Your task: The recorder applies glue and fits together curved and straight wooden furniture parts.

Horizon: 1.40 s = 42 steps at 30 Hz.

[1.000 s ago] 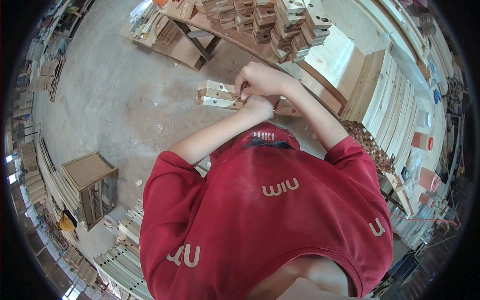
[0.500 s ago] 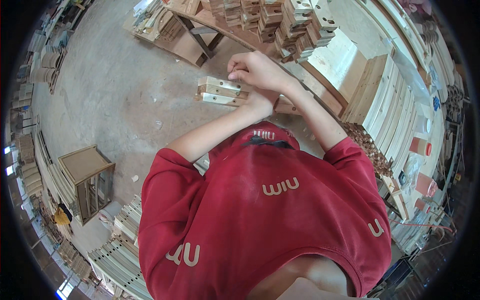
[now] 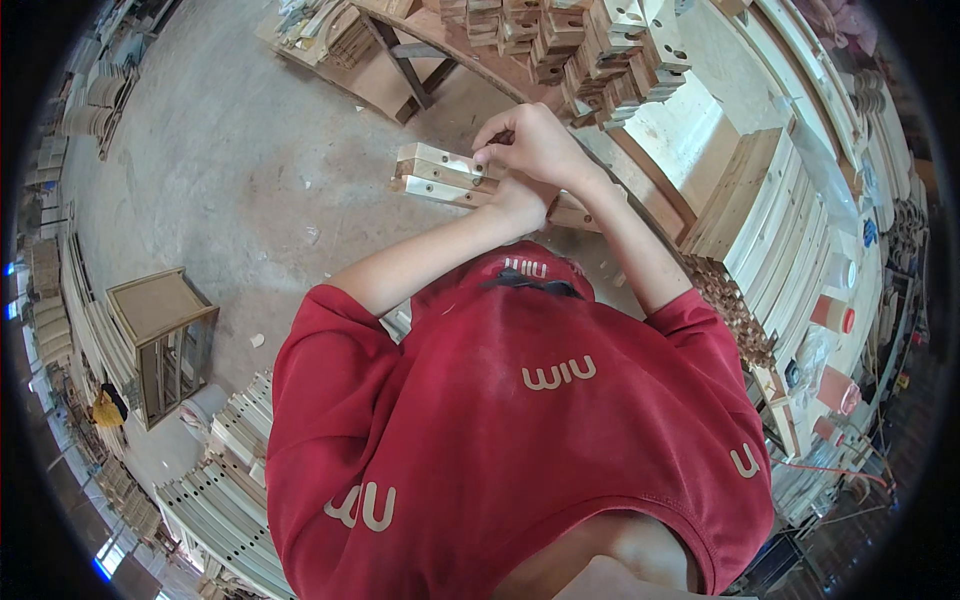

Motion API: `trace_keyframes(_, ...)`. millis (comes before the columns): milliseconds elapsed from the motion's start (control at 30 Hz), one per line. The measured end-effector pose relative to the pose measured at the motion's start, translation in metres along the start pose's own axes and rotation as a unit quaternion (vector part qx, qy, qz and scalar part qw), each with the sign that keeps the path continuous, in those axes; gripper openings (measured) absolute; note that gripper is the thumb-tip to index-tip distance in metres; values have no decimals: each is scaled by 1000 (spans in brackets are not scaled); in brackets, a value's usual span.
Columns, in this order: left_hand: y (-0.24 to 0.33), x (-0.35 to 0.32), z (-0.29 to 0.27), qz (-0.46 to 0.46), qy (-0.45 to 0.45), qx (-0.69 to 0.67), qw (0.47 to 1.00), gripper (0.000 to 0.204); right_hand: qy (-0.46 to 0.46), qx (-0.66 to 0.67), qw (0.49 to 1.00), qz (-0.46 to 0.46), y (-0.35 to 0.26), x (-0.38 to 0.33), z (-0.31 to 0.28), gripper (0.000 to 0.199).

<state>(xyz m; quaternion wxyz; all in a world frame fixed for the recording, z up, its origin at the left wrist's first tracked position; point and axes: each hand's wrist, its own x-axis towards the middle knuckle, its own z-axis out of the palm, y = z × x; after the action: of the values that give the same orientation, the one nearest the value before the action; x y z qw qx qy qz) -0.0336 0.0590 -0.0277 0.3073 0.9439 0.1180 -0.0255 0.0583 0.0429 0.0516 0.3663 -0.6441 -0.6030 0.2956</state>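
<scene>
Head view: bundle of pale wooden pieces (image 3: pixel 440 175), held above the concrete floor (image 3: pixel 230 180). Left hand (image 3: pixel 520 200) grip closed beneath its end; right hand (image 3: pixel 535 145) fingertips pinching top piece. Stacked wooden blocks (image 3: pixel 600 50) behind.

Three stacked wooden pieces (image 3: pixel 440 175) are held by two hands; one small wooden cabinet (image 3: pixel 160 335) is seen lower left.

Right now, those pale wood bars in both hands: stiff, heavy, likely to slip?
The wood bars look rigid: straight, squared, no sag past the hands. Probably light, since the right hand pinches with fingertips. Flat faces likely stack steadily, though loose bars could slide apart.
</scene>
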Motion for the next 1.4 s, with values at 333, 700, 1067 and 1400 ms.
trace_keyframes(333,-4,5,4,-22,-63,-52,996,62,13,-37,999,-2,6,0,23,12)
trace_keyframes(700,0,5,0,-38,-109,-60,992,47,32,-68,996,-49,4,1,25,9)
trace_keyframes(1067,2,0,-3,23,-66,-34,997,36,45,14,997,-65,-17,13,33,15)
trace_keyframes(1400,-13,1,16,1,-94,16,995,58,87,-30,992,-91,-15,11,44,19)
